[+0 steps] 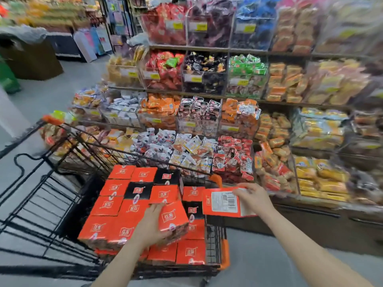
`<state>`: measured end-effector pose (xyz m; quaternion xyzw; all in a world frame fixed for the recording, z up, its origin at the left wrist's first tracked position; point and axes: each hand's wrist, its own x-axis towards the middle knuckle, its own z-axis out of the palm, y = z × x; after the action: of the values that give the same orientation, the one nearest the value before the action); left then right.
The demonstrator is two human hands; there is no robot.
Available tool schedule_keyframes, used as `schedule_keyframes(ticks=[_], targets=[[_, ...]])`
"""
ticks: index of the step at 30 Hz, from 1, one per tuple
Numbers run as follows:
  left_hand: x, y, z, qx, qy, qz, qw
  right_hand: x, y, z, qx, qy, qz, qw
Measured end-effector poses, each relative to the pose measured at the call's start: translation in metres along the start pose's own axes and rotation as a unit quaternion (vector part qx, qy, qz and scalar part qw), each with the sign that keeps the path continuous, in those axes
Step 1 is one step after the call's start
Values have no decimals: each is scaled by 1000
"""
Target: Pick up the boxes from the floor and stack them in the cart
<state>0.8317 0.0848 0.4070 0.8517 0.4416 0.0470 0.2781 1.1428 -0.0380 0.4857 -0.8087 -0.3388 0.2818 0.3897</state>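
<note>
1. Two boxes are in hand: the left hand (152, 225) grips an orange box (173, 219) over the stacked boxes (116, 206) in the cart (223, 245); the right hand (253, 196) holds a second box (222, 203), label side up, just above the cart's right rim.
2. Judged step: placing, not picking up.
3. Next, each box needs a flat, free spot on the top layer, set down square so the stack stays level.
</note>
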Motion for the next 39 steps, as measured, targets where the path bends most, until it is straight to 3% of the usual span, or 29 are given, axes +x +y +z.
schedule_keyframes(ticks=[10,15,19,22,26,32,36,39], targets=[[73,-81,9,169,-61,162,970,-44,-3,75,33,120,127,984],[79,-94,19,211,-78,176,958,-73,3,102,37,150,174,972],[81,-89,18,177,-92,185,962,-92,-2,106,65,165,169,970],[90,-60,7,77,-147,236,958,-99,-1,101,118,169,151,967],[91,-5,-9,-45,-211,297,930,-104,-10,89,212,161,151,952],[85,47,-34,-194,-213,334,897,-115,-22,70,285,144,132,939],[78,65,-42,-180,-242,320,898,-114,-18,54,162,158,118,967],[69,77,-42,-104,-234,353,900,-113,-27,47,75,66,87,991]])
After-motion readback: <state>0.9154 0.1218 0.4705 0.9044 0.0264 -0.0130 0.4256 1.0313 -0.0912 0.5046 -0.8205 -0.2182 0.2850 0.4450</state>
